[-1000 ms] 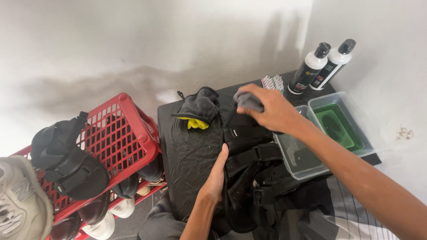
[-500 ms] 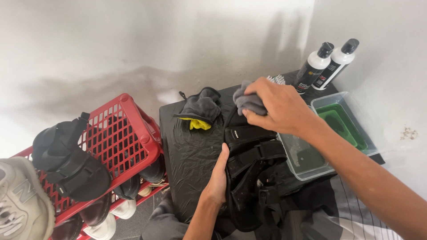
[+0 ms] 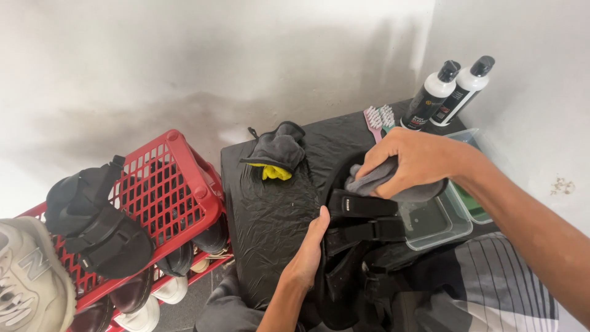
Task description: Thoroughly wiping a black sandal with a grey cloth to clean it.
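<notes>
From my remote view, the biggest thing is the table under a black plastic sheet (image 3: 270,209), placed against the wall, I think to protect the top from dirt. Left of it stands the red crate (image 3: 184,184) full of shoes, with 1 black sandal (image 3: 98,221) laid on its edge and a pale sneaker (image 3: 24,283) in the near corner. On the sheet lies the black strapped sandal (image 3: 362,227) that I work on. My left hand (image 3: 307,255) presses flat against its side, fingers together, so it does not slide. My right hand (image 3: 418,163) is closed around a grey cloth (image 3: 369,181), squeezing it onto the top strap. Just beside, at the right, are 2 clear tubs (image 3: 442,224), near for dipping I suppose. Behind them 2 bottles (image 3: 452,92) stand upright by the wall, a small brush (image 3: 376,117) next to them. A dark rag with yellow inside (image 3: 276,154) rests apart, unused
</notes>
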